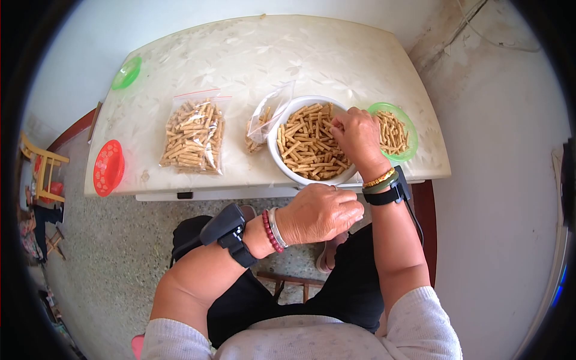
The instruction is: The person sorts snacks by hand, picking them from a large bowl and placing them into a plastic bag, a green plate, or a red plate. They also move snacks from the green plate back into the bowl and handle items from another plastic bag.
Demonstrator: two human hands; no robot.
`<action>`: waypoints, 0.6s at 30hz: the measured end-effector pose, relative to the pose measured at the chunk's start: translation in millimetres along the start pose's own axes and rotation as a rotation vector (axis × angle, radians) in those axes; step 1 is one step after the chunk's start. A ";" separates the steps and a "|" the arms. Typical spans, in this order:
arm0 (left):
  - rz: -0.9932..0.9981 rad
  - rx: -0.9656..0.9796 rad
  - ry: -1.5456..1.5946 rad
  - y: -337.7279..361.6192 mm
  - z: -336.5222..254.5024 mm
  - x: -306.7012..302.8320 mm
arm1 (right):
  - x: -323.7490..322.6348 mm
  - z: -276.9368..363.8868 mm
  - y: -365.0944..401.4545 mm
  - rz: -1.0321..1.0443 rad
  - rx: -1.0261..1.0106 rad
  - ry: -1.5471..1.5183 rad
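A white bowl (276, 157) full of short, tan, stick-shaped pieces (312, 144) stands near the table's front edge. My right hand (358, 137) is over the bowl's right side, fingers bent and pinched together at the pieces; what lies between the fingertips is hidden. My left hand (321, 213) is curled closed in front of the bowl, just off the table edge, and its contents do not show. Right of the bowl, a green plastic basket (411, 133) holds more such pieces. An unsealed clear bag (270, 114), partly filled with pieces, leans at the bowl's left.
A full clear zip bag (193, 138) of the same pieces lies farther left on the patterned table (240, 60). A red basket (109, 168) and a green basket (126, 73) sit along the left edge. A wall (492, 150) rises at the right.
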State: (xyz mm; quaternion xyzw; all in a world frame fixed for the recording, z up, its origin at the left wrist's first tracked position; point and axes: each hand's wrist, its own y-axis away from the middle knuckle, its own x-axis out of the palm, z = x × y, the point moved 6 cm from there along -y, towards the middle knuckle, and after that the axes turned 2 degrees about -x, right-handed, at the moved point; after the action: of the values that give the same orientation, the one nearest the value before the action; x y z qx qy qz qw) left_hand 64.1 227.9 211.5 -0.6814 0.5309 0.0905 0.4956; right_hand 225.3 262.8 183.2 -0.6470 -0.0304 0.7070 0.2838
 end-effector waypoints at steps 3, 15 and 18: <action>-0.059 -0.101 0.046 -1.4 6.5 -6.7 | -5.5 0.7 5.9 -0.009 -0.009 -0.080; -0.429 -0.798 0.361 23.4 83.1 -24.0 | -18.9 -8.6 13.3 0.043 0.107 -0.643; -0.500 -0.856 0.455 27.0 90.0 -22.3 | -19.9 -6.4 14.5 0.030 0.077 -0.791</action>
State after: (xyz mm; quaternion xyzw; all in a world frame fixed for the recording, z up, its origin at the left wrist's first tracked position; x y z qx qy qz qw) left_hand 69.0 313.0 166.1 -0.9302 0.3622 0.0281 0.0526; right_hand 226.1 239.8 194.1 -0.3142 -0.1016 0.9063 0.2639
